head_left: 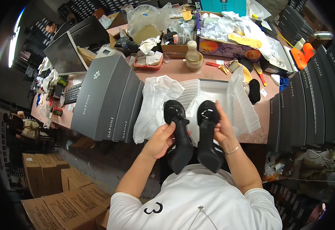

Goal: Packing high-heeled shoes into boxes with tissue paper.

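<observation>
My left hand (160, 141) is closed around one black high-heeled shoe (181, 143), thumb resting near a small bow or strap. My right hand (225, 128) grips a matching black high-heeled shoe (209, 142), its fingers along the outer side. Both shoes are held side by side just off the table's near edge. Their glossy ends point away from me and their dark pointed ends toward my shirt. Beyond them lies an open shoe box (214, 87) with a white inside, and crumpled white tissue paper (158, 92) spreads out of it to both sides.
Grey shoe boxes stand at the left (98, 88), beside a monitor (66, 53) and keyboard (72, 94). More grey boxes (301, 103) line the right. A jar (194, 61), a red tray (148, 63) and paper-filled cartons sit behind. Brown cartons (67, 207) are stacked lower left.
</observation>
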`<state>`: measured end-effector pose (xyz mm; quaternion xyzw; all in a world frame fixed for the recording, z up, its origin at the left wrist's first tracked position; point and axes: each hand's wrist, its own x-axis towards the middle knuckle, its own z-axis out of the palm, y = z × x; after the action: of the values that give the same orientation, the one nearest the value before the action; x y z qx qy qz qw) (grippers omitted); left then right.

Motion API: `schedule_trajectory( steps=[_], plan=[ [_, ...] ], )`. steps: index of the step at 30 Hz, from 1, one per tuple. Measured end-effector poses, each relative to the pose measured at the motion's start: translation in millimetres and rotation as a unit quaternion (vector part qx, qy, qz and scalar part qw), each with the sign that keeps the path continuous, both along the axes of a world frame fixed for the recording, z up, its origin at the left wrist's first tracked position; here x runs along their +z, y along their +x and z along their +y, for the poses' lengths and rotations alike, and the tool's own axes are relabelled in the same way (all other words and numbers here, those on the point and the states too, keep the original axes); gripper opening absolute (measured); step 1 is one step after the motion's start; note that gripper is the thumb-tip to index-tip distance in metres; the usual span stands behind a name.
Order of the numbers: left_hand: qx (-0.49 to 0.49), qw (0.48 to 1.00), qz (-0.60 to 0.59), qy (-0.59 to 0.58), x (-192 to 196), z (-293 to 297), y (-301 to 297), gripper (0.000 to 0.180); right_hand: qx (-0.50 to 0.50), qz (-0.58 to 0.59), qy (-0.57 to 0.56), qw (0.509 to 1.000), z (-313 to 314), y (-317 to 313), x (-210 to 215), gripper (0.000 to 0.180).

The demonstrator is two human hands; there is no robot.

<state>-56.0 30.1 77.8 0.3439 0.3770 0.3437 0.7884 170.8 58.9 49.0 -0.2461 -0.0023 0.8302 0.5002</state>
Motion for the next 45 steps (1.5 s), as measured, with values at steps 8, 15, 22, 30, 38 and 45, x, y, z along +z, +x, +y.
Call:
schedule_trajectory(
  steps=[8, 15, 22, 30, 38, 45],
  plan=[
    [0.068, 0.979, -0.184, -0.063, -30, 9, -4, 0.05, -0.074, 0.055, -0.043, 0.995, -2, 24, 15, 0.036],
    [0.045, 0.992, -0.101, -0.054, -34, 4, 11, 0.047, 0.044, 0.284, 0.138, 0.948, -5, 22, 13, 0.036],
    [-0.008, 0.779, 0.467, 0.418, 6, 39, -22, 0.056, -0.093, 0.217, 0.148, 0.96, -2, 38, 12, 0.041],
    [-0.103, 0.829, 0.257, 0.485, 14, -27, -6, 0.04, 0.181, -0.19, 0.463, 0.847, -37, 13, 62, 0.069],
    [-0.05, 0.491, 0.486, 0.721, 48, 17, -2, 0.03, 0.089, -0.416, 0.45, 0.786, -86, 21, 40, 0.059],
    [-0.033, 0.629, 0.588, 0.506, -53, 119, 62, 0.022, -0.046, -0.638, 0.441, 0.63, -68, 91, 20, 0.056]
  ],
)
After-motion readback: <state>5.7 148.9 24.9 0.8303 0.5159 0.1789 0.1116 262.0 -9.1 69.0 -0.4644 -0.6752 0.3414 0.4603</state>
